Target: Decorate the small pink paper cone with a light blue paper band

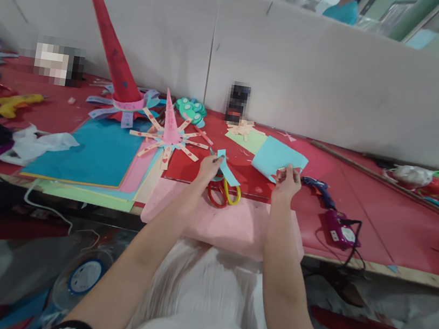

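Note:
A narrow light blue paper strip (228, 169) is pinched in my left hand (210, 167), its lower end slanting to the right. Just under it lie scissors (226, 191) with one red and one yellow handle loop. My right hand (287, 183) is closed on the lower right part of a larger light blue paper sheet (277, 157), which has a curled lower edge. Beneath both hands are a dark red sheet (180, 167) and, nearer my body, a pink sheet (211, 223).
Left of my hands stand a small pink cone with radiating strips (170, 130) and a tall red cone (115, 52), near stacked blue sheets (86, 151). To the right lie a dark blue glue gun (320, 189) and a purple power adapter (341, 229). A white partition (317, 80) rises behind.

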`<control>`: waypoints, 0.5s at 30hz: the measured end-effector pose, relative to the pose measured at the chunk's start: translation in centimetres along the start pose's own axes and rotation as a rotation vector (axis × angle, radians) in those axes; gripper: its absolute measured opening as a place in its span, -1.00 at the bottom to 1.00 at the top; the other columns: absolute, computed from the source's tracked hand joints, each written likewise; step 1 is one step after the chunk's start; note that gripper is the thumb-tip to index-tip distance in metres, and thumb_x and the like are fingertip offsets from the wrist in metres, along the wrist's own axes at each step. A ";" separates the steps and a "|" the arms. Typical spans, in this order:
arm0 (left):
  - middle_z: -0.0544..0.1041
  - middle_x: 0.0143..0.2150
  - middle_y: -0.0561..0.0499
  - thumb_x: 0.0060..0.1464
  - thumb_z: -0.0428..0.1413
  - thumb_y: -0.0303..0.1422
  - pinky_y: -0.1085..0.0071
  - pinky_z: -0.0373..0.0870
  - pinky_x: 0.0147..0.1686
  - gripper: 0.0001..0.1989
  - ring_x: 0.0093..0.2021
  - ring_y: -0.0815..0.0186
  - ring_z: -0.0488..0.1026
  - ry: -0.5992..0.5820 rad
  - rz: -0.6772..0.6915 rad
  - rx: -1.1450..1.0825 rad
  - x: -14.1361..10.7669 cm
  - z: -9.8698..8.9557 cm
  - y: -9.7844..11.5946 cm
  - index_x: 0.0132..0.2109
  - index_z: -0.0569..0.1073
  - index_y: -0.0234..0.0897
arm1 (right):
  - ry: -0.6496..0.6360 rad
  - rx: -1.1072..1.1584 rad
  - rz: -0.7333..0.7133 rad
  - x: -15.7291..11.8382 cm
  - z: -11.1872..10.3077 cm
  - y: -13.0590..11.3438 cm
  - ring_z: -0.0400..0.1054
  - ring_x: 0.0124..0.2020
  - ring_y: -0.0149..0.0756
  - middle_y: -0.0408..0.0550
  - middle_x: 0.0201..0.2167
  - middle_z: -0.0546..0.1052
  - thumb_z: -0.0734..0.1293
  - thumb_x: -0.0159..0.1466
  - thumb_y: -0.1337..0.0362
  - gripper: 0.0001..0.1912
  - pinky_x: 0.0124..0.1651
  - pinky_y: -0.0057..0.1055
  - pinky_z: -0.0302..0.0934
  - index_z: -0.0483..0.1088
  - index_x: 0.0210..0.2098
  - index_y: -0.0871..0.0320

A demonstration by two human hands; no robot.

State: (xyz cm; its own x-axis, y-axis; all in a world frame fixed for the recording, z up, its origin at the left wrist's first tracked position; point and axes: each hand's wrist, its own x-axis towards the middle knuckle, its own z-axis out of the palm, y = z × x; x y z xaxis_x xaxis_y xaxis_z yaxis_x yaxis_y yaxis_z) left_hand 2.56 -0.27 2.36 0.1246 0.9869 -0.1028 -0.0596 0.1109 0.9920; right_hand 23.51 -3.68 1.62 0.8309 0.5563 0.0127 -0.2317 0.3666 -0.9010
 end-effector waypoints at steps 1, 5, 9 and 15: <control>0.46 -0.39 0.02 -0.01 0.14 -0.23 0.40 0.33 -0.23 -0.81 -0.22 0.26 0.42 0.022 0.039 0.051 0.0 0.0 -0.1 -0.43 0.38 -0.24 | 0.001 -0.003 0.000 0.0 0.0 0.0 0.10 -0.71 -0.63 -0.35 -0.69 0.32 0.41 -0.01 0.02 -0.59 -0.68 -0.64 0.01 0.16 -0.53 0.14; 0.41 0.03 -0.12 0.01 0.12 -0.30 0.24 0.16 0.13 -0.82 0.20 0.10 0.19 0.102 0.177 0.227 0.6 0.0 -0.5 -0.49 0.37 -0.27 | 0.005 -0.012 0.001 0.0 0.0 0.0 0.09 -0.72 -0.64 -0.37 -0.70 0.32 0.41 0.00 0.00 -0.58 -0.68 -0.64 0.01 0.15 -0.53 0.14; 0.14 0.30 -0.09 0.00 0.11 -0.41 -0.05 -0.21 0.26 -0.87 0.34 0.00 -0.10 0.184 0.296 0.549 1.5 -0.1 -1.4 -0.48 0.37 -0.27 | -0.017 -0.019 -0.005 0.0 0.1 0.0 0.09 -0.73 -0.64 -0.37 -0.70 0.31 0.40 0.01 0.01 -0.58 -0.67 -0.63 0.01 0.13 -0.54 0.14; 0.17 0.27 -0.19 -0.01 0.10 -0.46 0.12 -0.04 0.24 -0.97 0.30 0.04 0.03 0.207 0.310 0.593 2.3 -0.5 -2.2 -0.40 0.41 -0.29 | -0.054 0.033 -0.008 -0.1 0.0 0.4 0.09 -0.72 -0.65 -0.36 -0.70 0.33 0.44 -0.03 0.09 -0.61 -0.66 -0.65 -0.01 0.16 -0.54 0.15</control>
State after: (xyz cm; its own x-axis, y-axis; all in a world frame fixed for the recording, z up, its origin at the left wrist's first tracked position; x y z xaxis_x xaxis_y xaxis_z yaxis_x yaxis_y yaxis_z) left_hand 2.48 1.78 -0.07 -0.0054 0.9714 0.2376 0.4957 -0.2037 0.8442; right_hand 23.38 -3.58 1.30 0.8045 0.5923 0.0441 -0.2425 0.3953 -0.8860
